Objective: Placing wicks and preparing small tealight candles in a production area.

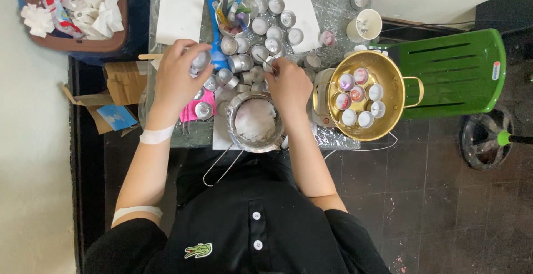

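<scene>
Overhead, the left hand [176, 77] wraps its fingers around a small silver cup [200, 61]. The right hand [288, 85] pinches a thin metal tool [266, 63], at twelve o'clock from the steel pot [255, 121] on the bench [333, 7].

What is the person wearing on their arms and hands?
Both hands, the left hand and the right hand, are bare, with no gloves. The left arm has a white band around the wrist and another white band near the elbow. Short black shirt sleeves cover the upper arms.
</scene>
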